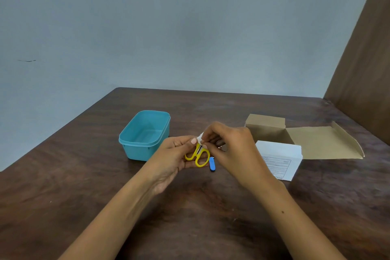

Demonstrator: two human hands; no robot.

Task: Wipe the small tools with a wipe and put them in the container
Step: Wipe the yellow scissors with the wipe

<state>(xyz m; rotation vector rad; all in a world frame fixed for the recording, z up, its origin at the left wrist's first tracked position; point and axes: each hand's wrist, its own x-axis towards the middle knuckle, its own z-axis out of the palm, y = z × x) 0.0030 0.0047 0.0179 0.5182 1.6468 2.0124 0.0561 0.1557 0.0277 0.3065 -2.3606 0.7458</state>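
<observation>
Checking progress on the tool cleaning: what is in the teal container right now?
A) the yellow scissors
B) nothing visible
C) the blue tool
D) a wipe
B: the teal container shows only its bare floor; the yellow scissors are in the left hand.

A dark wooden table (88,175) stands against a pale blue-grey wall (168,27), a brown panel (363,59) at right.

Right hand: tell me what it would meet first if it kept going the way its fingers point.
The right hand points left. Past the wipe it pinches and the yellow scissors, it would first meet the left hand, then probably the teal container; depth is unclear.
</observation>
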